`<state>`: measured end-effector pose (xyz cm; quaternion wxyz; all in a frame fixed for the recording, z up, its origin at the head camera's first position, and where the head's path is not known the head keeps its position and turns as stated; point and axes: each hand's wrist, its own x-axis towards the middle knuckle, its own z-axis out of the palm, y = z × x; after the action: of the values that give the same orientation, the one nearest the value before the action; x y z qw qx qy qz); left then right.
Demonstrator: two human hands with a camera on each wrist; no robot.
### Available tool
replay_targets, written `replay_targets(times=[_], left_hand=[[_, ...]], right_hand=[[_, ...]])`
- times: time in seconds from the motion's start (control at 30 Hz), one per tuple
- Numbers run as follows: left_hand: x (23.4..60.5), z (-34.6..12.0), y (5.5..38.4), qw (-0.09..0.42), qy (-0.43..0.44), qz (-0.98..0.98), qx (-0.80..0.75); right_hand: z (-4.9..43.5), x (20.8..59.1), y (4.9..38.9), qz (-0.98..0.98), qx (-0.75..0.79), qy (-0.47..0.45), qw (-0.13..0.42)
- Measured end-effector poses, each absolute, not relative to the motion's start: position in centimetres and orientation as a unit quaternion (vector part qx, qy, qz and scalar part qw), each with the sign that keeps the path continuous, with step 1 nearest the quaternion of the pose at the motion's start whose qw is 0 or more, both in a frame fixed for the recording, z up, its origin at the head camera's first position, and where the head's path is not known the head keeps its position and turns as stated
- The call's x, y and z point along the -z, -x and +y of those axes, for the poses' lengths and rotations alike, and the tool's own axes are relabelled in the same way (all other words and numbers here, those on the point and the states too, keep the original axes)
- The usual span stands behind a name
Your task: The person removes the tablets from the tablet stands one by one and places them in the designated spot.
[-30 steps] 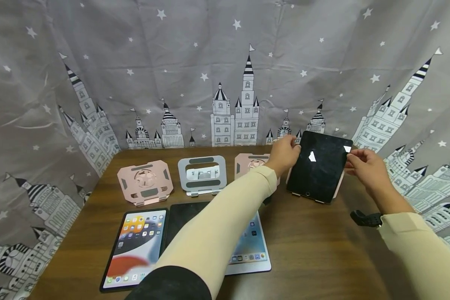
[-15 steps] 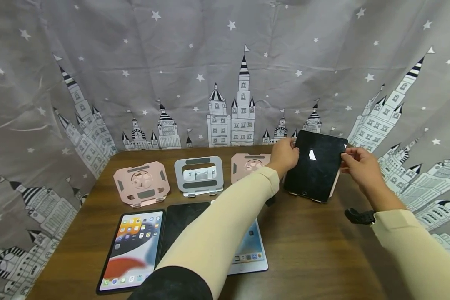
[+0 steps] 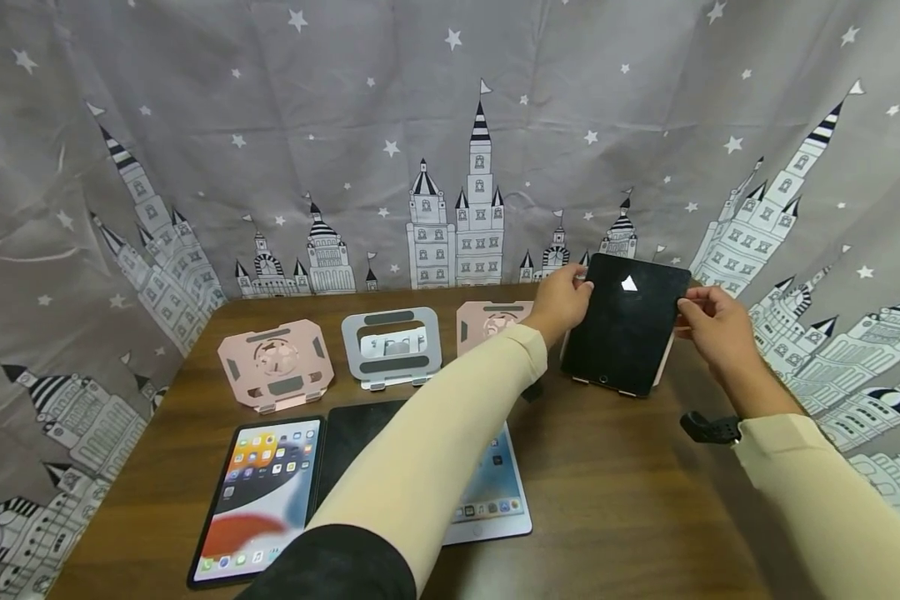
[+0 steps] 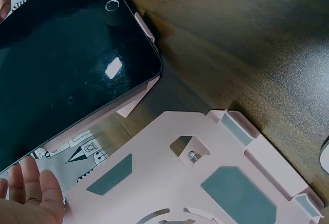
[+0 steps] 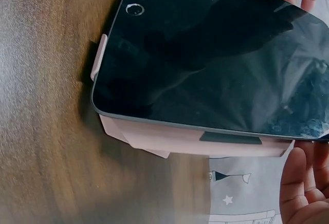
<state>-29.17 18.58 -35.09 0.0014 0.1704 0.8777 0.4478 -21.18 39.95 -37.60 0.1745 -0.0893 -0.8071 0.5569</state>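
A black tablet (image 3: 624, 329) leans upright on a pink stand (image 5: 180, 141), its lower edge resting behind the stand's small lips. My left hand (image 3: 562, 302) holds the tablet's left edge near the top, and my right hand (image 3: 722, 333) holds the opposite edge. Finger ends of the left hand (image 4: 33, 196) show right at the tablet's edge in the left wrist view. In the right wrist view, the right fingers (image 5: 303, 175) curl against the edge and partly behind it. Most of the stand is hidden behind the tablet.
Left of the tablet stand a second pink stand (image 3: 487, 325), a grey stand (image 3: 392, 365) and another pink stand (image 3: 276, 365). Flat in front lie a lit tablet (image 3: 258, 500), a dark tablet (image 3: 360, 425) and a white-framed tablet (image 3: 495, 527), partly under my left arm. A patterned curtain (image 3: 345, 108) hangs behind.
The head view has shifted slightly, moving the scene left in the frame. Both hands stay at the tablet's edges; the right hand's grip has settled a little closer onto its edge.
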Motion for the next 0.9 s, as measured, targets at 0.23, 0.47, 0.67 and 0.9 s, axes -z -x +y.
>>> replay_targets(times=[0.23,0.47,0.67,0.9], left_hand=[[35.3,18.3,29.0,-0.005,-0.172,0.868,-0.466],[35.5,18.5,28.9,-0.034,-0.150,0.854,-0.496],[35.6,18.5,28.8,-0.056,-0.133,0.854,-0.500],[36.1,17.7,28.6,-0.057,-0.142,0.828,-0.540]], right_hand=[[39.5,38.0,20.8,-0.813,-0.538,0.100,0.197],[38.8,38.1,20.6,-0.811,-0.526,0.116,0.228],[38.6,37.7,20.2,-0.805,-0.533,0.110,0.235],[38.1,36.9,19.6,-0.818,-0.514,0.104,0.239]])
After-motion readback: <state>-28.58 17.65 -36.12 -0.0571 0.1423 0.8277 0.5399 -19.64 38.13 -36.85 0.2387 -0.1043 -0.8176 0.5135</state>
